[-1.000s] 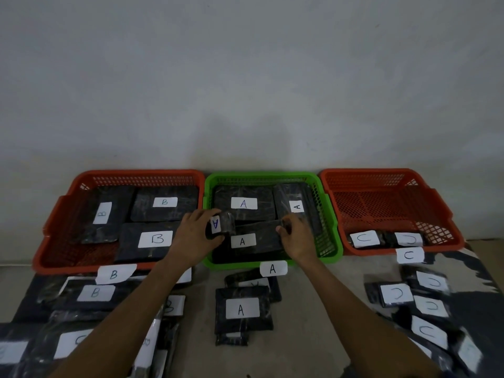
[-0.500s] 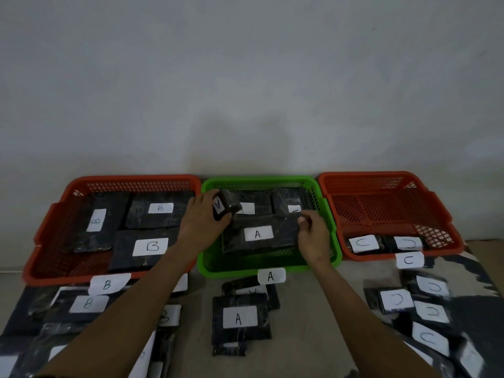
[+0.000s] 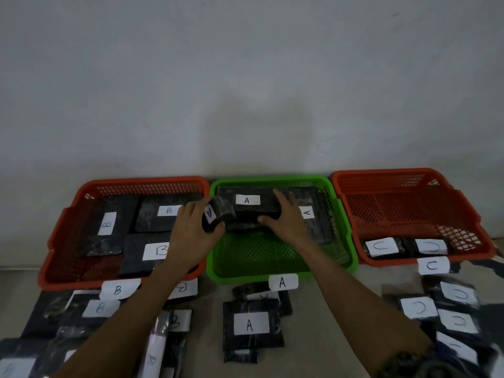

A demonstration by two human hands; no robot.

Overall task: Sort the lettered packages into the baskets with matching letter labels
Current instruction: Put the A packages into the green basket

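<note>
The green basket point(image 3: 281, 274) labelled A stands in the middle between two red ones. My left hand point(image 3: 195, 230) grips a small black package marked A point(image 3: 218, 215) at the green basket's left rim. My right hand point(image 3: 286, 221) holds the right end of a large black package marked A point(image 3: 246, 201), pushed to the back of the green basket over other A packages point(image 3: 313, 214). The left red basket point(image 3: 68, 227) labelled B holds three B packages. The right red basket point(image 3: 409, 203) labelled C holds two C packages point(image 3: 381, 246).
Loose packages lie on the floor in front: several B ones point(image 3: 99, 308) at the left, A ones point(image 3: 251, 324) in the middle, several C ones point(image 3: 418, 308) at the right. A plain wall rises straight behind the baskets.
Both hands have moved toward the back of the green basket. The large A package slid from the basket's front to its back; the small A package went along in my left hand.
</note>
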